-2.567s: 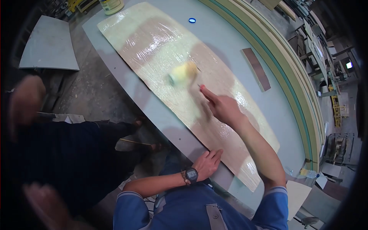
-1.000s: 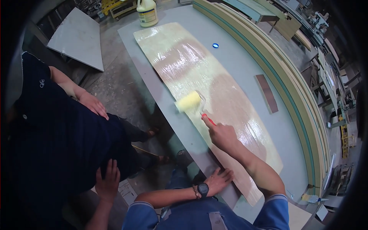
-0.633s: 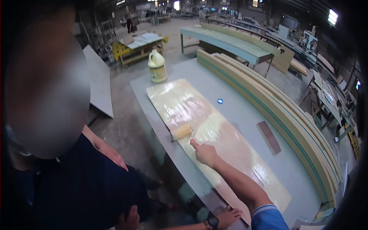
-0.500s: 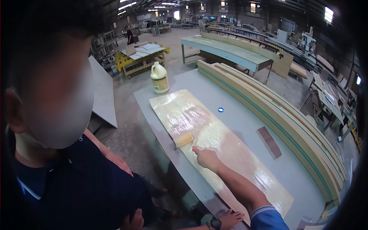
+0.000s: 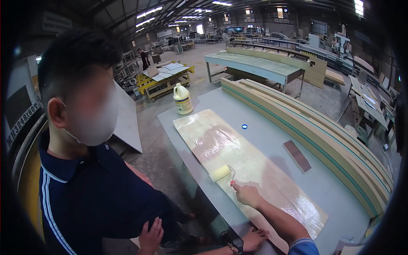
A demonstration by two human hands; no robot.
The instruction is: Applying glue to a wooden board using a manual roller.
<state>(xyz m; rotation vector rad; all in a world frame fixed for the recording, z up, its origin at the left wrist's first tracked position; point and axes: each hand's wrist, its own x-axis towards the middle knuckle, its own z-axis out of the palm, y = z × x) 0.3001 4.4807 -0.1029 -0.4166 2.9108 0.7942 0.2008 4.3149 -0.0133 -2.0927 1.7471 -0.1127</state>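
Observation:
My right hand is closed around the red handle of a paint roller. Its pale yellow sleeve rests on the left edge of a long, thin board, which is coated with a wet, shiny film. Paler and pinkish patches show across the board's surface. Near the board's close end, my left hand, with a dark watch at the wrist, lies flat with its fingers apart at the edge. A grey-white tabletop lies beneath the board.
A pale yellow jug stands at the table's far left corner. A blue ring-shaped cap and a brown block lie right of the board. Long stacked strips line the right side. A co-worker stands close on the left.
The roller and my right hand have moved a little toward me along the board's left edge. The view has shifted, showing more of the co-worker. My left hand stays at the edge.

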